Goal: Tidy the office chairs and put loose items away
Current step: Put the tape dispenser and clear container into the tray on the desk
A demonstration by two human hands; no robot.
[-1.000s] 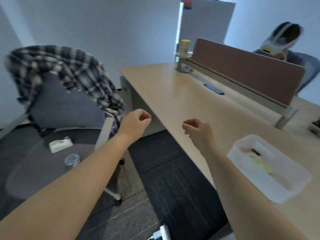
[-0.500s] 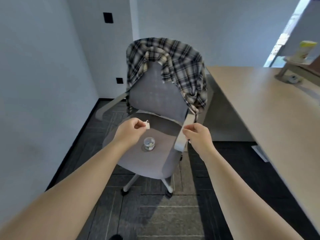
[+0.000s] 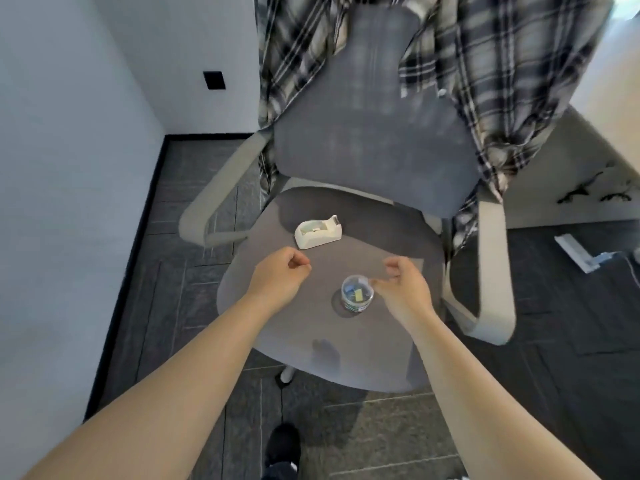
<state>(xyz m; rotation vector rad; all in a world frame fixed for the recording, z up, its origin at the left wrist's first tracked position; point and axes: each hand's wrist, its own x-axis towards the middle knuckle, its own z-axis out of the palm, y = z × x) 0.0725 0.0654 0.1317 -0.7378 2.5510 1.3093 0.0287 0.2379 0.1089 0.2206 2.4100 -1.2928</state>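
Our forearms bare, no sleeves. No rings or watch on our left hand (image 3: 277, 282), right hand (image 3: 405, 289). Dark shoe (image 3: 284, 445) below.

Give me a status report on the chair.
Left hand loosely curled, empty. Right hand open beside clear jar. Tape dispenser on seat. Nothing blocking.

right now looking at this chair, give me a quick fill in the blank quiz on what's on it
1. The white tape dispenser rests on the chair's ____.
2. Draped over the backrest is a ____ shirt.
3. The small clear jar sits nearest the ____ hand.
4. The left hand holds ____.

Missing words: seat; plaid; right; nothing
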